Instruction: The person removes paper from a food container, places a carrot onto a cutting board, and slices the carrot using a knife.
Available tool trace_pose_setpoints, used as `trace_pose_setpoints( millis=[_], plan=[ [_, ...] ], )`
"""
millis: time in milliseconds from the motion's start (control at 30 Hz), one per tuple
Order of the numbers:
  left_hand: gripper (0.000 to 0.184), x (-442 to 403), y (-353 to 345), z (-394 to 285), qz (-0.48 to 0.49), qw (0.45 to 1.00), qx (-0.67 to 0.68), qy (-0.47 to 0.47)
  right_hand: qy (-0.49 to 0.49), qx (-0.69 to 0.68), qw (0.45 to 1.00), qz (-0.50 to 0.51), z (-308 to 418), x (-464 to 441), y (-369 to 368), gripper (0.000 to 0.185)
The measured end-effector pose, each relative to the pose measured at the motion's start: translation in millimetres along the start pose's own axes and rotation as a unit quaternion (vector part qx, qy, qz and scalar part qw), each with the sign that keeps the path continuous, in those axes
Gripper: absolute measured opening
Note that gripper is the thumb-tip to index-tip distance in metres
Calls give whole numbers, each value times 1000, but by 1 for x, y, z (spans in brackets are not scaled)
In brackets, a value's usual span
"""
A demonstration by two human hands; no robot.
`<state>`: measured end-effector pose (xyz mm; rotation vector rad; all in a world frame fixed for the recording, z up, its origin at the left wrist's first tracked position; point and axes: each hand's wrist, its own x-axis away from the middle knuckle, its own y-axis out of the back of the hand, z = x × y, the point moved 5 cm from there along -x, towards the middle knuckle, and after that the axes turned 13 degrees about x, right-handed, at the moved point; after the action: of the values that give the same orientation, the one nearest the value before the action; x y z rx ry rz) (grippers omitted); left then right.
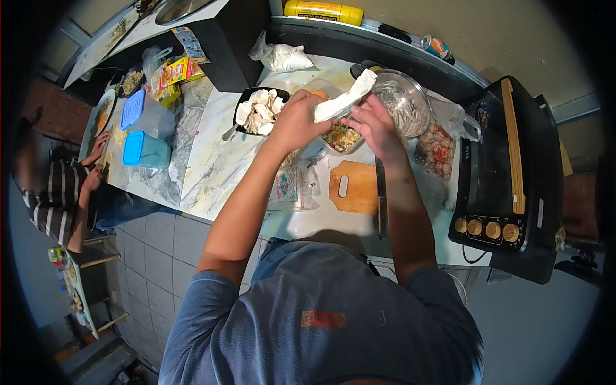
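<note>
A white, floppy folded strip (346, 98), maybe dough or tofu skin, is gripped at its lower left end by my left hand (298, 119). My right hand (374, 128) is beside its lower right edge, fingers bent and apart; whether they touch it I cannot tell. Below the hands, a clear tub holds chopped filling (340, 138) with orange and green bits, partly covered by my fingers. Left of my left hand, a black bowl (240, 97) is heaped with white folded pieces (262, 110), a metal utensil handle (230, 133) leaning out of it.
A wooden cutting board (354, 187) and a dark knife (382, 208) lie in front. To the right are a clear bowl (420, 96), bagged pinkish meat (436, 151) and a black toaster oven (494, 167). Blue-lidded containers (146, 149) and another person (58, 192) are left.
</note>
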<state>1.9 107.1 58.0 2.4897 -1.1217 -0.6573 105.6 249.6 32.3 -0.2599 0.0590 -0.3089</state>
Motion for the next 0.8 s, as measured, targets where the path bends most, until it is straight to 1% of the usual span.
trace_pose_setpoints(
  millis=[67, 100, 133, 167, 200, 233, 300, 333, 367, 400, 433, 467, 500, 533, 567, 600, 667, 800],
  plan=[
    [38, 0, -3, 4, 2, 1000, 3, 3, -1, -7, 1000, 8, -6, 1, -2, 39],
    [39, 0, -9, 11, 24, 990, 136, 42, 0, -15, 1000, 15, -8, 2, -4, 36],
    [39, 1, -15, 17, 46, 960, 265, 80, 1, -13, 1000, 13, -11, 1, -5, 36],
    [39, 2, -17, 20, 47, 959, 266, 80, 10, -8, 1000, -10, -13, 0, -4, 34],
    [40, 4, -16, 18, 25, 957, 276, 86, 21, -2, 999, -35, -12, -1, -2, 32],
    [41, 5, -14, 16, 4, 954, 285, 91, 22, -1, 999, -38, -11, -1, -1, 32],
    [41, 6, -16, 14, 2, 958, 277, 75, -14, -1, 999, -36, -11, 1, -1, 31],
    [41, 6, -16, 13, -3, 962, 267, 60, -14, 0, 999, -39, -10, 2, -1, 31],
    [39, 6, -17, 17, 16, 963, 252, 90, -18, 7, 998, -61, -9, 2, -1, 30],
    [39, 6, -21, 19, 18, 963, 253, 90, -22, 13, 996, -83, -7, 3, -2, 29],
    [38, 5, -18, 13, -30, 981, 192, 3, -22, 14, 996, -84, -5, 4, -5, 29],
    [37, 6, -15, 7, -77, 985, 130, -84, -30, 27, 993, -108, -4, 6, -6, 29],
    [37, 6, -15, 7, -76, 985, 132, -84, -38, 41, 990, -132, -4, 8, -6, 28],
    [35, 7, -15, 5, -72, 986, 104, -106, -38, 42, 989, -135, -6, 8, -6, 28],
    [33, 8, -17, 2, -67, 986, 77, -128, -51, 73, 984, -151, -10, 9, -3, 28],
    [33, 8, -18, 2, -64, 986, 80, -129, -65, 104, 978, -168, -13, 10, -1, 27],
    [27, 7, -24, 8, -60, 989, 117, -62, -70, 125, 973, -181, -17, 11, 1, 27],
    [28, 5, -31, 14, -49, 989, 135, -35, -84, 168, 962, -197, -15, 13, 4, 27]
  ],
)
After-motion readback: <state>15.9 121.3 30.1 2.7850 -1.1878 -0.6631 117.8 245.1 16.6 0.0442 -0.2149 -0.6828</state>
